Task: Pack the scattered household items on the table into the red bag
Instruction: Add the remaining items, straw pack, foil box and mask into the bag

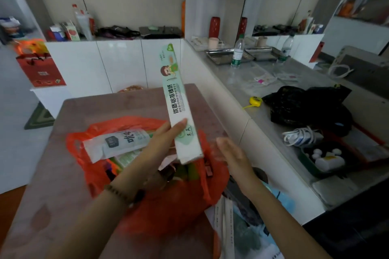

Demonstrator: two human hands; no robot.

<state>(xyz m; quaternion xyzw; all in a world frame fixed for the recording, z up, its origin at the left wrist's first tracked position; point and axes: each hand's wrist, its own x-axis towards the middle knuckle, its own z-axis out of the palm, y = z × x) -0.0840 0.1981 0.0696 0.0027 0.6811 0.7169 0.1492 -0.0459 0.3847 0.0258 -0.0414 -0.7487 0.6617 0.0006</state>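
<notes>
My left hand (162, 143) grips the lower part of a long white and green foil box (179, 99), which stands nearly upright with its bottom end over the mouth of the red bag (168, 212). The red plastic bag sits open on the brown table (52, 185). A white pouch with dark lettering (117, 143) lies across its far rim, and green and dark items show inside. My right hand (233, 153) hovers flat, fingers apart, just right of the bag and holds nothing.
A grey counter (263, 111) runs along the right with a black plastic bag (305, 105), a yellow tape measure (255, 100), two water bottles and metal trays. A green basket (322, 160) holds white items. A red gift bag (40, 67) stands at the far left.
</notes>
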